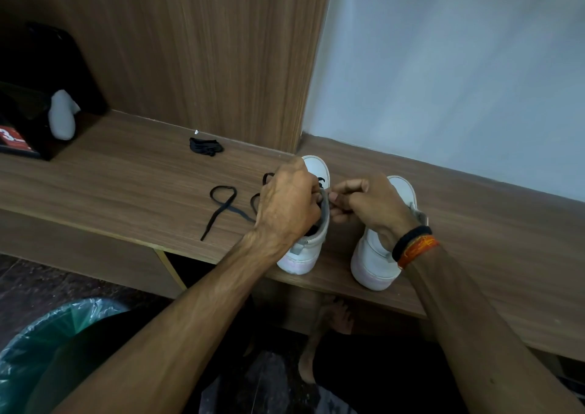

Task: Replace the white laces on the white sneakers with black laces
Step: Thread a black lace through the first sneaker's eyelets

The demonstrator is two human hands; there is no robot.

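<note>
Here the left hand (286,201) grips the left sneaker (311,242), while the right hand (367,206) beside it pinches the black lace (221,204).

— Left hand (289,199)?
— Back of the hand up, fingers curled under and closed in a grip. Forearm runs in from the lower left, bare.
— Right hand (364,204)?
— Just beside the left, fingertips (335,197) bunched in a pinch, pointing toward it. Knuckles raised. Two bands (414,245) on the wrist, black and orange. Forearm enters from the lower right.
</note>
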